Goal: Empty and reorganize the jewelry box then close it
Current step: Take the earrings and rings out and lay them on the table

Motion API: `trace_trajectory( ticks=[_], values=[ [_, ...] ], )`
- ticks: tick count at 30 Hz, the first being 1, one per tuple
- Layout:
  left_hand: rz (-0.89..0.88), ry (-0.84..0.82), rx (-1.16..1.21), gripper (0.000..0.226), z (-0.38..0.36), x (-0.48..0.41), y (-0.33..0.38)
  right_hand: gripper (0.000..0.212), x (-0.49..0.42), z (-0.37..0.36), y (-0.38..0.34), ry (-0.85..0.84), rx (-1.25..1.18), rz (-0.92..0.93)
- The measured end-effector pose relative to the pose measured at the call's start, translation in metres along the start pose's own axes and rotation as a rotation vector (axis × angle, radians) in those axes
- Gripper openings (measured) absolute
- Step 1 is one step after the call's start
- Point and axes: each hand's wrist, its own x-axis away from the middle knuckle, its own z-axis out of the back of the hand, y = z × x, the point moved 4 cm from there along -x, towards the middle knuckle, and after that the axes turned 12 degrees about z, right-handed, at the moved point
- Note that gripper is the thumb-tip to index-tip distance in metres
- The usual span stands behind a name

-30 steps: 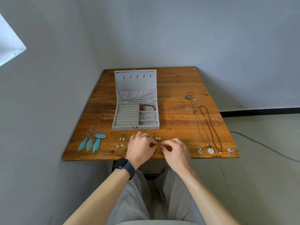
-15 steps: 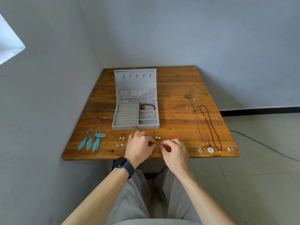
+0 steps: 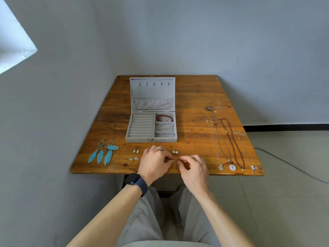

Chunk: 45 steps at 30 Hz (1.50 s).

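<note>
While the left hand (image 3: pixel 154 162) and right hand (image 3: pixel 194 169) pinch a tiny earring (image 3: pixel 175 159) at the table (image 3: pixel 195 97) edge, it could slip off.

- A plain room, likely in a home: bare pale walls (image 3: pixel 178 32) meet in a corner at 12 o'clock.
- A worn wooden worktop (image 3: pixel 195 97) carries a jewelry box (image 3: pixel 151 139).
- Pale tiled floor (image 3: pixel 284 193) and dark skirting (image 3: pixel 284 127) at 3 o'clock.

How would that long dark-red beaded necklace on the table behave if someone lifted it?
The long dark-red beaded necklace probably droops limply, since it lies in a loose narrow loop. Its small beads look light and might roll slightly on the wooden table.
</note>
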Motion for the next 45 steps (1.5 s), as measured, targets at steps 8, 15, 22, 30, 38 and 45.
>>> trace_trajectory(
  ticks=[8, 15, 22, 30, 38, 45],
  values=[
    [-0.004, 0.130, 0.081, 0.020, 0.022, -0.007, -0.011, 0.022, 0.001, 0.006, 0.004, -0.134, -0.131, -0.027],
    [0.119, 0.177, 0.038, 0.037, 0.035, -0.053, -0.043, 0.024, -0.056, 0.025, -0.008, -0.183, -0.126, 0.087],
    [0.199, 0.023, -0.064, 0.062, 0.009, -0.100, -0.063, 0.025, -0.152, -0.008, -0.028, -0.272, 0.020, 0.197],
    [0.209, 0.000, -0.055, 0.061, -0.004, -0.108, -0.070, 0.029, -0.224, -0.072, -0.029, -0.445, 0.241, 0.108],
    [0.220, -0.016, -0.053, 0.061, -0.005, -0.107, -0.074, 0.017, -0.239, -0.081, -0.020, -0.486, 0.117, 0.013],
    [0.206, -0.035, -0.031, 0.061, -0.001, -0.108, -0.073, 0.010, -0.214, -0.015, -0.012, -0.162, -0.382, -0.085]
  ],
)
